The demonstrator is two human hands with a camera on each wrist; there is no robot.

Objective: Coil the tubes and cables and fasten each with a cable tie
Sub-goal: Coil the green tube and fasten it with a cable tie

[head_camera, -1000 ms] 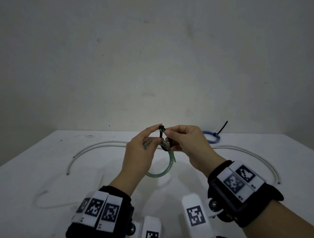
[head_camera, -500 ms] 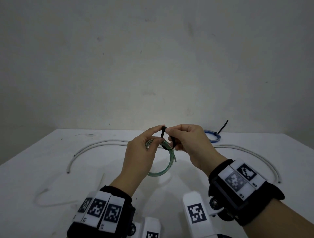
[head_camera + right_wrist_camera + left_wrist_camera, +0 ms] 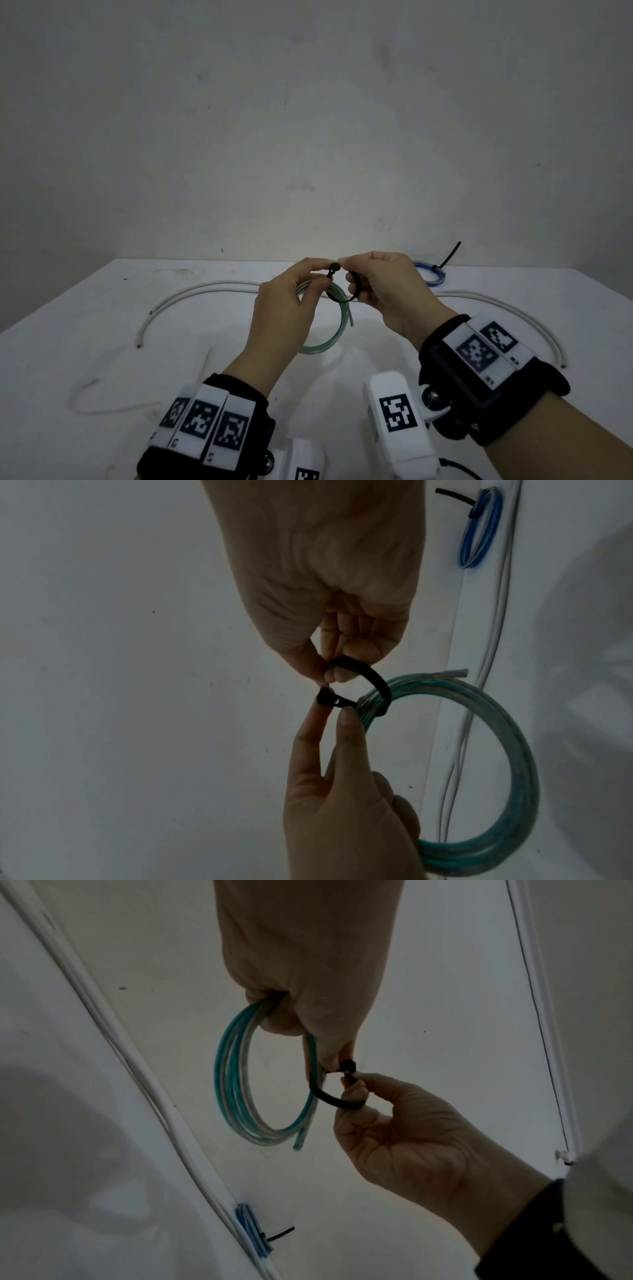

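Observation:
I hold a coiled green translucent tube (image 3: 329, 339) above the white table (image 3: 102, 325). My left hand (image 3: 323, 274) grips the coil at its top and pinches the head of a black cable tie (image 3: 332, 268) between thumb and forefinger. The tie's strap (image 3: 335, 1100) loops under the coil's strands (image 3: 514, 750). My right hand (image 3: 346, 270) pinches the strap's free end right at the tie head (image 3: 325, 696), its other fingers curled inside the loop (image 3: 373, 680).
A blue coil (image 3: 430, 274) fastened with a black tie lies at the back right. A long white cable (image 3: 191, 291) arcs across the table behind my hands, to the right edge (image 3: 513, 308). A thin clear tube (image 3: 96, 387) lies uncoiled at the front left.
Both hands have stayed together over the table's middle. The tie's head has tipped over from upright, and my right fingertips have closed in on it.

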